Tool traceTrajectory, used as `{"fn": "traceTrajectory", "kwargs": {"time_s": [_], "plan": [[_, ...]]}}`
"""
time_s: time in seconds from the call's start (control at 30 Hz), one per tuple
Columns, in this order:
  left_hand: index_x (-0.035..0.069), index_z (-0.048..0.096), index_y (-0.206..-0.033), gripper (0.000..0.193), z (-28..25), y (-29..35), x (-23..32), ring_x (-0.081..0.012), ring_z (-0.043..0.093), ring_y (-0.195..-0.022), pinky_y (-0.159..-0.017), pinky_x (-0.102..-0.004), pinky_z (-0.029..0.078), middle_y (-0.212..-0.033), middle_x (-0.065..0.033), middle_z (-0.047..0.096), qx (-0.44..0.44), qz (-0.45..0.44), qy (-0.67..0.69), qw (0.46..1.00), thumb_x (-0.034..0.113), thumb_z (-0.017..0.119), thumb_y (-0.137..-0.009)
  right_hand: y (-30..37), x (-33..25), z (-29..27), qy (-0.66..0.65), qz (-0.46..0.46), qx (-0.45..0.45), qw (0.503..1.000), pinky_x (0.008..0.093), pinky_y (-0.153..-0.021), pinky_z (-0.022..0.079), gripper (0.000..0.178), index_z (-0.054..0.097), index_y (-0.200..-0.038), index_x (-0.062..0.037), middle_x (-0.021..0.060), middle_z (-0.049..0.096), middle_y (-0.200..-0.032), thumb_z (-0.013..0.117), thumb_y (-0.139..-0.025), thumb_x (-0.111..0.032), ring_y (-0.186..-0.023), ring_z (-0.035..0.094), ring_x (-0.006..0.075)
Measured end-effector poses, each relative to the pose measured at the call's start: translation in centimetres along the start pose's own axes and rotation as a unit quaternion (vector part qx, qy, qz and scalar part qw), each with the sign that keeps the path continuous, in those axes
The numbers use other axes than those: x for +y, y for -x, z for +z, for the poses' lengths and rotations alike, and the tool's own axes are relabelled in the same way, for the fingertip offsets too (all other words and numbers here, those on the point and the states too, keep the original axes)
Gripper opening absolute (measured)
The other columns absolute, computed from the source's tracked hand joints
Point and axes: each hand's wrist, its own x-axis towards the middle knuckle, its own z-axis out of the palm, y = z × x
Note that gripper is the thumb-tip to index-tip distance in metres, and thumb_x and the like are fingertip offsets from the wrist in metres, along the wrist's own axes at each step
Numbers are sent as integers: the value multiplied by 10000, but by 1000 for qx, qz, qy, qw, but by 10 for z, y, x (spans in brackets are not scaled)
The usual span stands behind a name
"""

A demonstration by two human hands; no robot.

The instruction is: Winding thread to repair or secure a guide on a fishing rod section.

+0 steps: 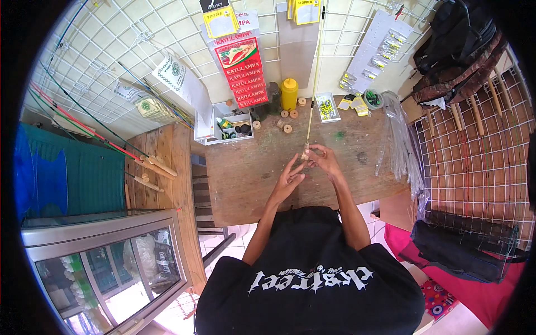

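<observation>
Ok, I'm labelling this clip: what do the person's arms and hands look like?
No gloves on the left hand or right hand; no watch or bracelet shows. Forearms are bare below the short sleeves of a black shirt with white lettering.

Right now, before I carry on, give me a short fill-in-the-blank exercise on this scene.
1. The right grip holds the lower part of the thin rod above a table made of ____.
2. The bottle nearest the rod is coloured ____.
3. The person's shirt is mostly ____, with pale lettering.

Missing words: wood; yellow; black.
</observation>
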Motion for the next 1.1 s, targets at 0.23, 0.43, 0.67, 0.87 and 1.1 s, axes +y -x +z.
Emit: {"fn": "traceTrajectory", "kwargs": {"time_s": [0.23,0.43,0.67,0.87,1.1], "plan": [[125,350,-1452,692,-8,-14,1,-144,576,-963,-806,-282,484,-1267,-116,569,82,-5,-147,986,164,701,-858,6,-8,1,-37,3,-17,999,236,-600,506,346,624,-1107,-18,70,676,-818,729,-845,-220,-648,613,109],[75,557,-1272,580,9,-36,19,-176,627,-852,-738,-286,502,-1081,-126,635,124,118,-352,920,148,781,-742,6,-1,5,7,-25,-22,999,236,-604,501,317,619,-1071,-24,77,676,-809,711,-862,-244,-660,618,110],[7,679,-1047,279,6,-32,18,-157,654,-742,-696,-292,518,-884,-103,696,211,65,-303,927,85,727,-784,14,-4,0,94,15,-65,993,265,-626,510,340,582,-1164,-48,74,679,-858,677,-887,-222,-722,633,112],[10,661,-1090,294,-4,-28,18,-142,670,-796,-722,-275,532,-900,-89,701,186,55,-268,944,58,705,-803,20,-3,18,155,-225,-36,961,294,-719,530,339,551,-1245,-55,74,667,-1030,605,-913,-97,-853,652,160],[-9,623,-1140,300,2,-30,23,-96,633,-846,-748,-243,521,-942,-57,679,163,40,-269,949,-17,635,-840,17,-14,23,186,-229,-22,955,316,-800,539,181,601,-1073,-5,116,687,-934,563,-896,16,-918,671,184]]}}
